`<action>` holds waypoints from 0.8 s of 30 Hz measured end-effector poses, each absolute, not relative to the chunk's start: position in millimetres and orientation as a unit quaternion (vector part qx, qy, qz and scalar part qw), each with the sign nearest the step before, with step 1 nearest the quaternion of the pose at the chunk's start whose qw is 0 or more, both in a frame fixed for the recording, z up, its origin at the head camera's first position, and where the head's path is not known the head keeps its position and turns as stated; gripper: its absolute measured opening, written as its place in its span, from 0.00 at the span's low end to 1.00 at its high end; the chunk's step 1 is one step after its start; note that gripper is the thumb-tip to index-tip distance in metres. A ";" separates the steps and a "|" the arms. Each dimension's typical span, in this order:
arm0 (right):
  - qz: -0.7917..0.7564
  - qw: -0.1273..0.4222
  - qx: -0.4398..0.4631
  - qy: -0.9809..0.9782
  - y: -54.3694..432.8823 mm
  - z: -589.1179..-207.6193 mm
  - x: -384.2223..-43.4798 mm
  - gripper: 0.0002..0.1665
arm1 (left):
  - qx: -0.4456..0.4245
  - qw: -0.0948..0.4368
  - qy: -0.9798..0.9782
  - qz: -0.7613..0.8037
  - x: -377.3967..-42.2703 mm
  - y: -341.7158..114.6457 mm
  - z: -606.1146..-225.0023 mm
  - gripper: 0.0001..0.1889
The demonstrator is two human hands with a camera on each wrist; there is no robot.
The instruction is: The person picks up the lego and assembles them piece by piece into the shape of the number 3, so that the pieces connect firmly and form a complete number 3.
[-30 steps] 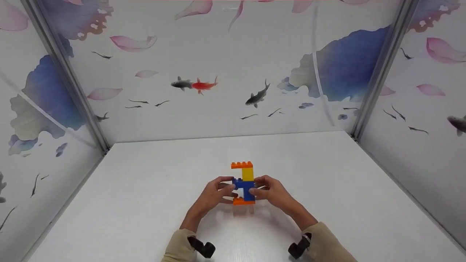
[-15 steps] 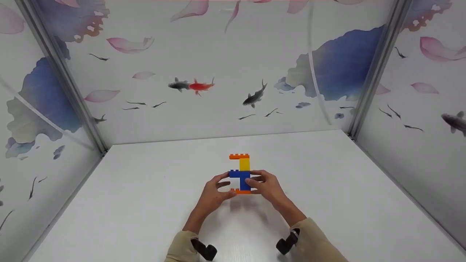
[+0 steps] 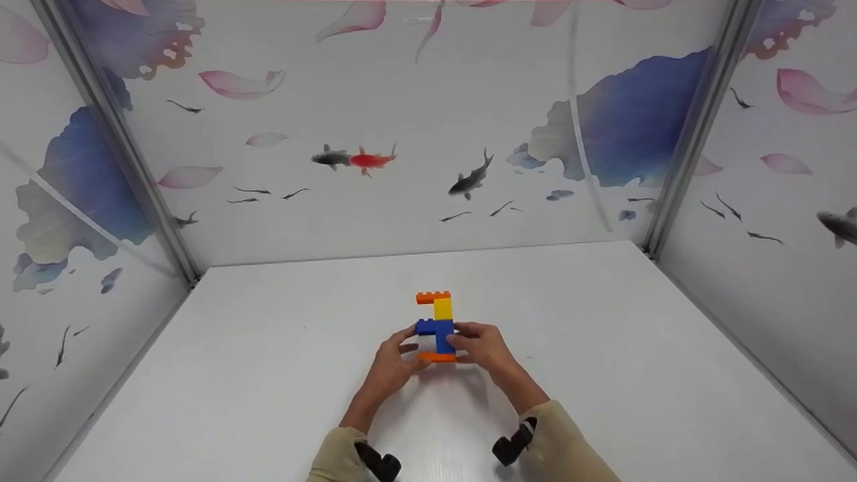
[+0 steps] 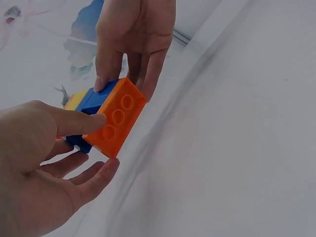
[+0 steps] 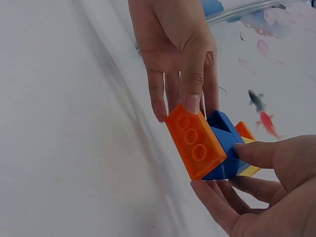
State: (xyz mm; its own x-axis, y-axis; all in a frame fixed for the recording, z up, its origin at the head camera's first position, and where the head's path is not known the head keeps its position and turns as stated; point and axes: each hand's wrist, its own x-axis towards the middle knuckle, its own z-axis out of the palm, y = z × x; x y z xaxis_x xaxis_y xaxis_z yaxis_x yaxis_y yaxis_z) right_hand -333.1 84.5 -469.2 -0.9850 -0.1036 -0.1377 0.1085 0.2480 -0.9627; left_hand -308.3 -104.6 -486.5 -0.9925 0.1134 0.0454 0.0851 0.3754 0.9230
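A small brick tower (image 3: 436, 328) is held between both hands over the white table (image 3: 268, 375). It has an orange base (image 3: 437, 357), blue bricks (image 3: 435, 331), a yellow brick (image 3: 442, 309) and an orange top (image 3: 433, 297). My left hand (image 3: 408, 348) pinches the lower left side, and my right hand (image 3: 462, 343) grips the lower right side. In the left wrist view the orange base (image 4: 117, 118) shows its hollow underside, with my left thumb (image 4: 91, 121) on it. The right wrist view shows the same orange base (image 5: 195, 140) between the left hand's fingers (image 5: 191, 98) and my right hand (image 5: 266, 187).
White walls printed with fish and petals (image 3: 365, 159) close in the table at the back and on both sides. Metal corner posts (image 3: 120, 154) stand at the back corners. A black wrist mount (image 3: 512, 445) sits on each sleeve.
Both hands have kept their hold on the tower. Hands and tower have shifted a little to the left and away from me.
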 end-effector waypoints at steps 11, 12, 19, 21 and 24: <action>-0.600 0.112 0.023 0.792 76.6 -482.2 -334.6 0.30 | 0.061 0.034 0.828 0.557 -307.1 -110.1 -496.8 0.32; -0.600 0.116 0.024 0.791 76.4 -483.0 -334.8 0.30 | 0.060 0.036 0.828 0.556 -307.2 -109.9 -497.4 0.32; -0.614 0.131 0.024 0.778 76.1 -484.3 -337.1 0.30 | 0.061 0.033 0.843 0.533 -309.8 -106.9 -496.2 0.29; -0.612 0.132 0.022 0.779 76.0 -484.3 -337.4 0.29 | 0.065 0.029 0.846 0.529 -309.9 -106.3 -495.9 0.28; -0.611 0.134 0.017 0.780 75.9 -484.5 -337.4 0.29 | 0.068 0.024 0.847 0.526 -309.7 -105.4 -495.6 0.27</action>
State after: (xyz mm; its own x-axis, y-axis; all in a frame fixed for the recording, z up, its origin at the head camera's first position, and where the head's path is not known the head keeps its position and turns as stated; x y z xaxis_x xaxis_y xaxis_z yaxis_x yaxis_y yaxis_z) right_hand -337.4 75.9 -484.5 -0.9637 -0.1368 -0.2295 0.1901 0.2527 -0.9487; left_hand -309.7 -105.4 -495.6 -0.9895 0.1407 0.0320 0.0911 0.4373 0.8947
